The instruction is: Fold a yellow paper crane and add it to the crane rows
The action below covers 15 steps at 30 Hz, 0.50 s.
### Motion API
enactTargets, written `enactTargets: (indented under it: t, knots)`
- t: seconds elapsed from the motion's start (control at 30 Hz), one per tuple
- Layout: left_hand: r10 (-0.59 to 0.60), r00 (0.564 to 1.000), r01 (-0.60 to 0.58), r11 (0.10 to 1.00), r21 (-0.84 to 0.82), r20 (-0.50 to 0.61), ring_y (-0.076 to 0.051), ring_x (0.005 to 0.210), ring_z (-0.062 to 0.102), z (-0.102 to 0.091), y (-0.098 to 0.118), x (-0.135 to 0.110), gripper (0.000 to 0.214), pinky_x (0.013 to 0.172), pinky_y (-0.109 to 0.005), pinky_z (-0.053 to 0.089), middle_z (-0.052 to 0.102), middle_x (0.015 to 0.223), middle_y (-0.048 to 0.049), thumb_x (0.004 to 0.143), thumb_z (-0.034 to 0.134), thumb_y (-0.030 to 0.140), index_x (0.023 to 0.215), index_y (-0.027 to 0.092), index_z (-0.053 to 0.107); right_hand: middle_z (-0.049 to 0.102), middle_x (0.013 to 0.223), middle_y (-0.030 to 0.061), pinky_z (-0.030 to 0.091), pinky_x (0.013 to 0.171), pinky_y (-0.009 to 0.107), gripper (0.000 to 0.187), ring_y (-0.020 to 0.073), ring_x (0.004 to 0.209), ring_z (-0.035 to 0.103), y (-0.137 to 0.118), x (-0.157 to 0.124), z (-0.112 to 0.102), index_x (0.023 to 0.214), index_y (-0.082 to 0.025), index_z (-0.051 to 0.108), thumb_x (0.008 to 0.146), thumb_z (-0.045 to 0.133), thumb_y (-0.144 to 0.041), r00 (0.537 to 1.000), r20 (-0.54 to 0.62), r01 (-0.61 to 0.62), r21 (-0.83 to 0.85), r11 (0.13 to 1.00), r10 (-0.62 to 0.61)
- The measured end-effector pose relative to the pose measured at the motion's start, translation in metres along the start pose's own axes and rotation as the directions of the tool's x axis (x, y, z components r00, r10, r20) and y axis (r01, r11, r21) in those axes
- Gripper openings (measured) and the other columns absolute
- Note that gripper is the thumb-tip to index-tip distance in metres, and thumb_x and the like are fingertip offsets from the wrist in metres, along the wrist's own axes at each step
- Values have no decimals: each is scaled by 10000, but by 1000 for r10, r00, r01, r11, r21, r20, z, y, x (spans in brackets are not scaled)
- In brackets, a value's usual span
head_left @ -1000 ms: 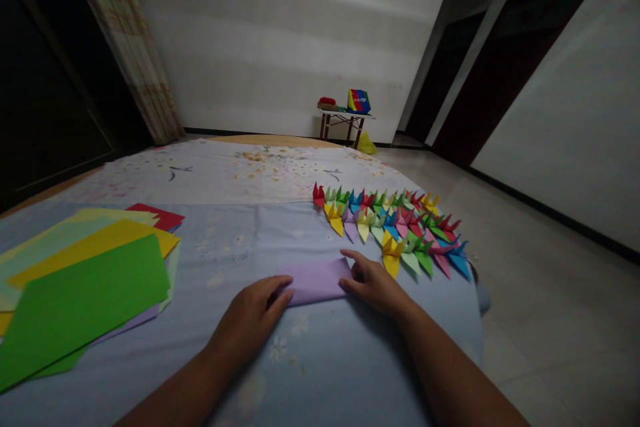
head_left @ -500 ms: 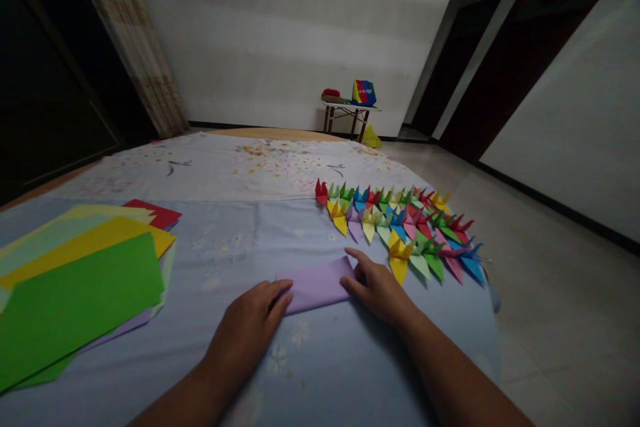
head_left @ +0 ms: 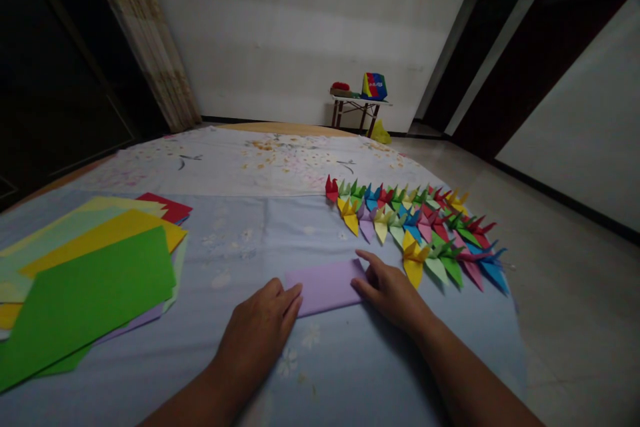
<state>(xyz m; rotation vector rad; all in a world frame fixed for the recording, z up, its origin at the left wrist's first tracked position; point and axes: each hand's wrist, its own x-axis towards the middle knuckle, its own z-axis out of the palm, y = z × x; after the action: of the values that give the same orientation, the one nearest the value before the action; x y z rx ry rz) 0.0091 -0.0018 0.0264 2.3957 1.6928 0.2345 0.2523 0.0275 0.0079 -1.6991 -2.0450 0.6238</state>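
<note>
A folded lilac paper [head_left: 327,285] lies flat on the light blue bedsheet [head_left: 250,240] in front of me. My left hand [head_left: 260,333] rests palm down with its fingertips pressing the paper's left end. My right hand [head_left: 393,290] presses the paper's right end, with its index finger stretched along the edge. Neither hand lifts the paper. Beyond my right hand stand rows of several folded paper cranes [head_left: 415,227] in many colours.
A fanned stack of coloured sheets [head_left: 90,280], green on top, lies at the left. A flowered white cloth [head_left: 260,163] covers the far part of the bed. A small table [head_left: 357,107] with bright items stands by the far wall. Floor lies to the right.
My hands and the lilac paper keep the same hold. The camera has shifted a little, so everything sits slightly further right and lower in view.
</note>
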Motion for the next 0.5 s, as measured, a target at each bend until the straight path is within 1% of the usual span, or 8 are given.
enactTargets:
  t: [0.2,0.4,0.47,0.5]
  knots:
    - [-8,1000,8,1000,14,30,-159,753,593,-2,3,1,343,678,-266,467,568,817,-38,905,332,288,1127,229,587,584,696,-2,366,583,243,525,144,611,539,2,0,1,1269,-194,418,792,506,-394,1000,5,-1,0,1000,1]
    - [9,1000,-9,1000,15,-8,-150,748,591,-1,2,1,338,672,-264,477,564,841,-37,902,334,295,1099,233,601,597,715,2,366,593,247,529,147,621,545,0,0,0,1270,-194,418,788,506,-394,1000,11,1,-23,1000,0]
    - [18,999,-18,1000,17,-27,-155,789,595,0,2,0,331,700,-277,486,573,904,-50,898,342,291,1087,233,608,605,726,8,365,597,248,525,150,631,549,-1,0,0,1269,-194,421,791,506,-394,1000,9,-6,-37,999,6]
    - [23,999,-22,1000,18,-44,-163,841,595,0,2,0,327,728,-288,488,576,971,-62,895,348,286,1085,233,609,608,732,11,364,599,247,523,151,636,549,-2,0,0,1268,-194,422,792,507,-394,1000,8,-10,-44,999,10]
